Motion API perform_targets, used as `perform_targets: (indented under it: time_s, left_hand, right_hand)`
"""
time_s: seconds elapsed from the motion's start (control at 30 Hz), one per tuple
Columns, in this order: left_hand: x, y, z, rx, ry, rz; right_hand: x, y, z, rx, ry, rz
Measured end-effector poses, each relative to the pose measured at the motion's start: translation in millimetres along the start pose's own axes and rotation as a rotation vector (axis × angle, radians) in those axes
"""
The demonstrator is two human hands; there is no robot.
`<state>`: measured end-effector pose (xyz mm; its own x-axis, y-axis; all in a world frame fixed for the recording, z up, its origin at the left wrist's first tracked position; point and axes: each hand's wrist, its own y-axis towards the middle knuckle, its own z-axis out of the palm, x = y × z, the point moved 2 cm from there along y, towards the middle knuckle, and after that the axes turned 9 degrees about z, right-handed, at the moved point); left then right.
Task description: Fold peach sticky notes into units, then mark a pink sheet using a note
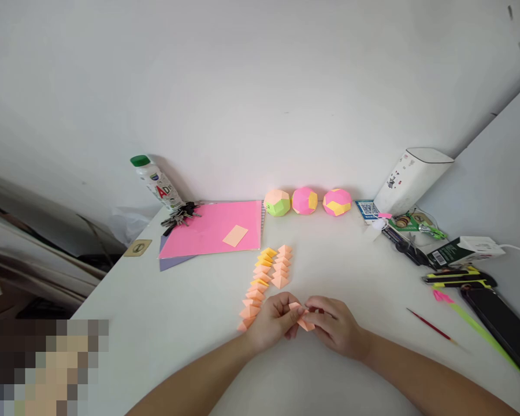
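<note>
Near the front middle of the table, both hands meet over a small folded piece of peach paper (305,322). My left hand (274,320) pinches its left end between thumb and fingers. On the other side my right hand (335,325) has its fingers closed on the piece's right edge. Just beyond the hands, two rows of folded paper units stand on the table: a longer peach and yellow row (254,293), partly hidden by my left hand, and a shorter peach row (281,267).
Three paper balls (304,201) line the wall. Pink sheets (208,228) bear a peach paper slip (235,236); keys (179,216) and a white bottle (158,184) are beside them. At right lie a red thin stick (431,325), cutters (459,277), a black phone-like object (502,323) and boxes (463,252).
</note>
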<state>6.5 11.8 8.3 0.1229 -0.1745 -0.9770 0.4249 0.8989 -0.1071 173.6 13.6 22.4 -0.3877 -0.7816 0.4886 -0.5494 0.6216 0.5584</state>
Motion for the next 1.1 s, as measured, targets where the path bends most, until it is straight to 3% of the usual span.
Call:
perform_targets:
  time_s: [0.13,0.3,0.53,0.83,0.97,1.1]
  left_hand:
    - [1,0,1.0,-0.008,0.027,-0.026]
    - [5,1,1.2,-0.055,0.013,-0.022]
    - [-3,1,4.0,-0.033,-0.012,0.035]
    - [4,0,2.6,-0.037,0.087,0.069]
    - [0,-2,3.3,-0.054,0.238,0.093]
    - [-5,-4,4.4,-0.022,0.304,0.091]
  right_hand:
    - [5,2,-3,-0.028,-0.007,0.001]
    - [7,3,-2,0.039,0.140,0.098]
    - [5,0,-2,-0.008,-0.019,-0.067]
    - [1,1,0,0.010,0.059,0.002]
    - [-5,-1,2,-0.010,0.167,0.112]
    - [-10,2,1,-0.041,0.296,0.343]
